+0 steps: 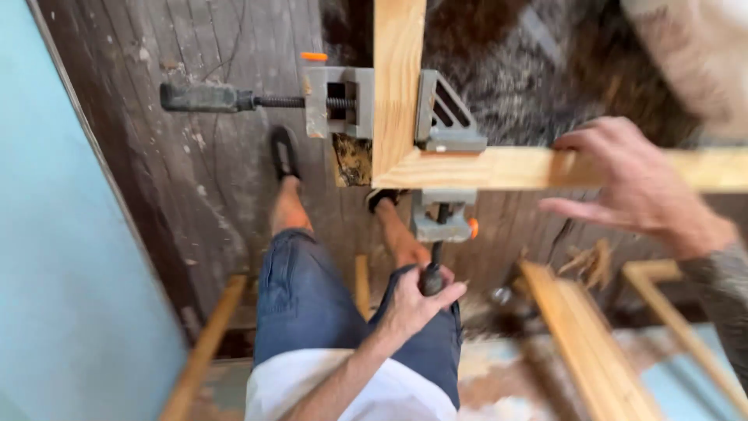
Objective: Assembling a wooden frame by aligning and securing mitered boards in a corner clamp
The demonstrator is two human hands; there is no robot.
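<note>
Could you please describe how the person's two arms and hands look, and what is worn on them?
The left hand is bare, with no glove, and its forearm is uncovered up to a white shirt. The right hand is also bare, and a grey mottled long sleeve covers that arm to the wrist. I can make out no rings or watch.

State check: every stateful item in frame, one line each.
Corner clamp: closed on the joint, both pieces gripped.
Wooden frame: two pieces meeting at a right angle.
Near screw handle: gripped by left hand.
Far screw handle: untouched.
Right hand: open, fingers on the horizontal piece.
</note>
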